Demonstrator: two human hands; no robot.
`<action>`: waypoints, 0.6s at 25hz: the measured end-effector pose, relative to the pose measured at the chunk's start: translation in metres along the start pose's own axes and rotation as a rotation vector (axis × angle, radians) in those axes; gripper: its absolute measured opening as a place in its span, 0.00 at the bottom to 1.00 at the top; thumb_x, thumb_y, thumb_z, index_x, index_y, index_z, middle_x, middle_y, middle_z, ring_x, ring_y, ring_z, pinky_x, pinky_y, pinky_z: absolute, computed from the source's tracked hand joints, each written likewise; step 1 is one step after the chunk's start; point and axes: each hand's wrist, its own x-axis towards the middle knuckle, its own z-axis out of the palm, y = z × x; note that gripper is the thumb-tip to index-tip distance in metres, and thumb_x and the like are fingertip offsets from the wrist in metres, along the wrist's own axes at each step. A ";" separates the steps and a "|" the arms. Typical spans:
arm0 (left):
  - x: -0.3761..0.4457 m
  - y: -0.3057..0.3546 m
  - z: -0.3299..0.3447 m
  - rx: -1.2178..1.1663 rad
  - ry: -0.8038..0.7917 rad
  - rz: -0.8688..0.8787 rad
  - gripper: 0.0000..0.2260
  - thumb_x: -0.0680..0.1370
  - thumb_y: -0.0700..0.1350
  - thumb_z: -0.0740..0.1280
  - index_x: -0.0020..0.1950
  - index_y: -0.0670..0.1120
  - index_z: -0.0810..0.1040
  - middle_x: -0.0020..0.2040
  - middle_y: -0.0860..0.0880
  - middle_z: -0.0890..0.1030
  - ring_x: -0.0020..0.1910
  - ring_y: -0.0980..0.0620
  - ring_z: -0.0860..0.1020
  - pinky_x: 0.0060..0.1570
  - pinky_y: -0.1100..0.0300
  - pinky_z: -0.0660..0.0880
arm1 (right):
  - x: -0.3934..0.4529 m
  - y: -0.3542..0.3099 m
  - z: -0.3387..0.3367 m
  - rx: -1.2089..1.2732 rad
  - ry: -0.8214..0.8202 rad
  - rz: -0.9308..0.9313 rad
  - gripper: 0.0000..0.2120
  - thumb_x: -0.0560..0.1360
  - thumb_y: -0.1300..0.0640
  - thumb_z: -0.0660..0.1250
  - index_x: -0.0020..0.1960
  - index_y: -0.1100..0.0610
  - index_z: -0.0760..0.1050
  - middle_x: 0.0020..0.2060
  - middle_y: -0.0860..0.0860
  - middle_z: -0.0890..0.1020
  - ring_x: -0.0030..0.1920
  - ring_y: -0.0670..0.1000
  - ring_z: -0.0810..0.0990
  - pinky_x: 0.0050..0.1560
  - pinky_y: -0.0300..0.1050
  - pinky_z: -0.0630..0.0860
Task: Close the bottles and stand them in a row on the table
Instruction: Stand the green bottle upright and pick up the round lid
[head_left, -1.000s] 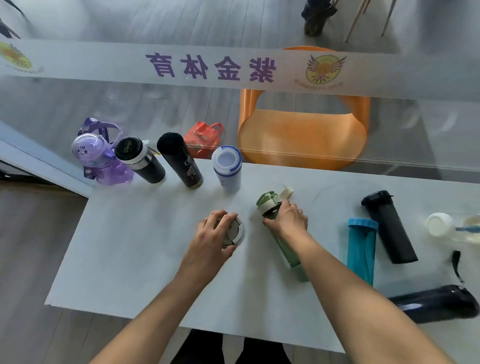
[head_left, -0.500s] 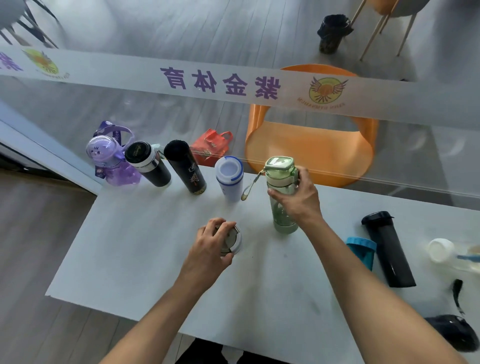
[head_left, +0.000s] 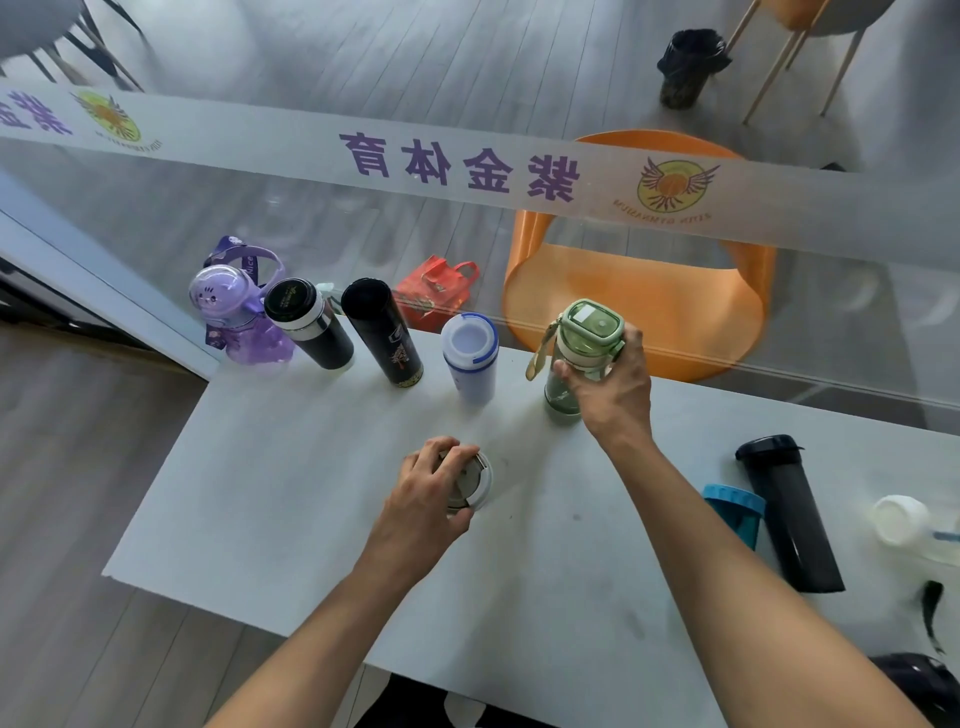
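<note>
Standing now beside the row: green bottle (head_left: 582, 358), right hand (head_left: 613, 387).

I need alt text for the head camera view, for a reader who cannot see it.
A person's right hand stands a green bottle at the end of a row of four bottles on a white table. The left hand grips a round lid; more bottles lie at right.

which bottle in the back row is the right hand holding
The green bottle, at the right end of the row. The right hand grips it below its lid; the purple, two black and white bottles to its left stand untouched.
</note>
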 end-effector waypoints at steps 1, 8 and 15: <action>0.000 0.000 0.000 0.003 0.003 -0.003 0.30 0.70 0.45 0.74 0.69 0.58 0.67 0.67 0.56 0.67 0.63 0.50 0.68 0.55 0.51 0.77 | -0.001 0.001 -0.003 -0.003 0.003 0.005 0.35 0.65 0.52 0.81 0.65 0.49 0.67 0.61 0.47 0.78 0.60 0.50 0.76 0.62 0.52 0.76; -0.001 -0.001 0.003 -0.004 0.021 -0.002 0.31 0.70 0.45 0.74 0.69 0.57 0.68 0.67 0.55 0.67 0.62 0.48 0.69 0.57 0.53 0.75 | -0.009 -0.002 0.005 -0.069 0.034 -0.027 0.35 0.63 0.50 0.81 0.64 0.51 0.68 0.60 0.48 0.77 0.58 0.50 0.76 0.58 0.48 0.77; -0.008 -0.016 -0.002 -0.108 0.014 -0.040 0.36 0.68 0.48 0.76 0.72 0.57 0.64 0.66 0.53 0.70 0.61 0.49 0.72 0.61 0.55 0.72 | -0.023 0.012 -0.001 -0.142 -0.004 0.101 0.40 0.63 0.47 0.81 0.69 0.53 0.65 0.64 0.52 0.76 0.64 0.54 0.75 0.63 0.51 0.74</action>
